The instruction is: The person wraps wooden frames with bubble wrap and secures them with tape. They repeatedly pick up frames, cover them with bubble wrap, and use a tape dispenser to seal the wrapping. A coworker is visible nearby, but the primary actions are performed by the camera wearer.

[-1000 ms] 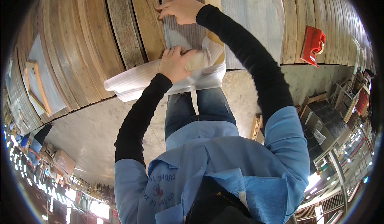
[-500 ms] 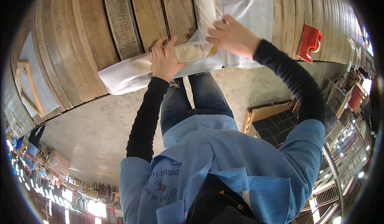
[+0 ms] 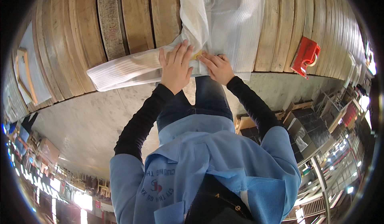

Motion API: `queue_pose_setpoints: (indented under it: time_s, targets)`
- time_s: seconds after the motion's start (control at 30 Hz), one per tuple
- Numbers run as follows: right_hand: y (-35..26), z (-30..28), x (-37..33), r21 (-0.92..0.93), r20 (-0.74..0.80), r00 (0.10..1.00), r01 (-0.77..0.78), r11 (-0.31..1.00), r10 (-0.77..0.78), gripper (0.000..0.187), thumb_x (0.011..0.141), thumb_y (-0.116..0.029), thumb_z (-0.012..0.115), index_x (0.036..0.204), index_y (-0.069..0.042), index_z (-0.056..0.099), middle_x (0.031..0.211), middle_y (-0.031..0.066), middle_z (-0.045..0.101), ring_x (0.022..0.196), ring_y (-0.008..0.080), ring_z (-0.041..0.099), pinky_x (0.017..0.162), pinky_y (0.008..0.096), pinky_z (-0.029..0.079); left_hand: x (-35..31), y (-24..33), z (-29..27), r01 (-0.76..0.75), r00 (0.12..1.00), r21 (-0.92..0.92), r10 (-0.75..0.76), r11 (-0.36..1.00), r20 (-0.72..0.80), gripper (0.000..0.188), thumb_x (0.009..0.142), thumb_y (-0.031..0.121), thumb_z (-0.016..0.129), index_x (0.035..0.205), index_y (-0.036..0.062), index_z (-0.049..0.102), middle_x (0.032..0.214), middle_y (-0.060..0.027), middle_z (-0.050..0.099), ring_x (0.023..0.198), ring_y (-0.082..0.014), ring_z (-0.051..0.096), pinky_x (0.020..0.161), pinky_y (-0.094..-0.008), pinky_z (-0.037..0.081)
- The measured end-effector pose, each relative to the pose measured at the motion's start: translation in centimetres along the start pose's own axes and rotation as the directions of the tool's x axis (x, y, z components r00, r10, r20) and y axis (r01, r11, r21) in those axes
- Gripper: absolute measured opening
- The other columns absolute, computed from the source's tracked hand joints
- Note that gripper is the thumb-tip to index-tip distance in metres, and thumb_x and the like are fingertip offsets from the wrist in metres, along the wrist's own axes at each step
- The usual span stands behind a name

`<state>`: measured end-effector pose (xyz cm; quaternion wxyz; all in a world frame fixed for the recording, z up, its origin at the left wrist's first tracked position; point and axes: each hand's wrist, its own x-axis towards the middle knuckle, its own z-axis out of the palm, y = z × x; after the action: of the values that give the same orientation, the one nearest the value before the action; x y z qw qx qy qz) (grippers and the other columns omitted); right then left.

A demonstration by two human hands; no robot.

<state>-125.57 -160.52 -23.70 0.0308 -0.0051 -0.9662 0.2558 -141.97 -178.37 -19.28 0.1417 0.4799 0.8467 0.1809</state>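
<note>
A long, narrow piece covered in white ribbed foam wrap [image 3: 128,69] lies along the near edge of the slatted wooden table. On its right part my left hand [image 3: 176,67] is laid flat, fingers stretched out, pressing on the wrap. Close beside it, my right hand [image 3: 218,68] has its bent fingertips on the foam, gripping a fold by a small patch of bare yellowish wood [image 3: 196,55]. From under both hands a wide white foam sheet [image 3: 236,28] runs away to the table's far side. Most of the wrapped piece is hidden by the foam.
A red tape dispenser [image 3: 306,56] sits on the table to the right. Far left, a light wooden frame [image 3: 26,76] rests on a white sheet. Below the table on the right stand dark tiled-looking stacks [image 3: 310,122]. A person [image 3: 22,138] is at the far left.
My right hand has come down and toward my left hand, bringing the foam over the wood that showed before. My left hand has shifted right along the piece and flattened.
</note>
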Motion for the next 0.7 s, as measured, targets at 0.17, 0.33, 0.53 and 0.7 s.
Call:
queue_pose_setpoints:
  time_s: [0.17,0.33,0.53,0.7]
  targets:
    - [1.0,-0.7,-0.8,0.142,-0.147,0.989,0.000,0.990,0.021,0.048,0.087,-0.013,0.067,0.134,-0.019,0.061,0.126,0.0036,0.063,0.105,0.0212,0.062,0.087,0.0388,0.046,0.5,0.7,-0.3,0.104,0.988,-0.095,-0.114,0.990,-0.108,0.033,0.087,0.021,0.072,0.120,0.0213,0.068,0.130,0.0040,0.061,0.125,-0.0188,0.055,0.110,-0.0543,0.033]
    - [3.7,-1.6,-0.2,0.085,0.047,0.993,0.100,0.991,-0.105,0.045,0.084,-0.014,0.071,0.129,-0.018,0.063,0.124,0.0055,0.060,0.104,0.0243,0.061,0.087,0.0407,0.046,1.6,1.1,-1.1,0.021,0.940,-0.033,-0.031,0.999,-0.340,0.012,0.080,0.015,0.081,0.091,0.0162,0.075,0.094,0.0069,0.071,0.097,-0.0149,0.066,0.109,-0.0502,0.036]
    - [3.8,-2.6,1.2,0.441,0.122,0.987,-0.152,0.885,0.108,0.039,0.083,-0.011,0.070,0.121,-0.012,0.063,0.116,0.0086,0.059,0.099,0.0274,0.061,0.085,0.0398,0.046,-0.8,3.2,3.3,0.047,0.920,-0.118,-0.089,0.992,-0.382,0.021,0.080,0.020,0.083,0.100,0.0176,0.076,0.094,0.0067,0.067,0.091,-0.0189,0.062,0.102,-0.0465,0.038]
    - [4.3,-1.7,1.7,0.479,0.111,0.985,-0.166,0.862,0.128,0.031,0.084,-0.009,0.064,0.115,-0.010,0.061,0.110,0.0122,0.059,0.099,0.0347,0.062,0.082,0.0461,0.048,-2.3,6.7,6.4,0.177,0.915,-0.024,-0.173,0.984,-0.364,0.028,0.084,0.027,0.080,0.112,0.0217,0.076,0.110,0.0082,0.063,0.104,-0.0182,0.057,0.100,-0.0485,0.036]
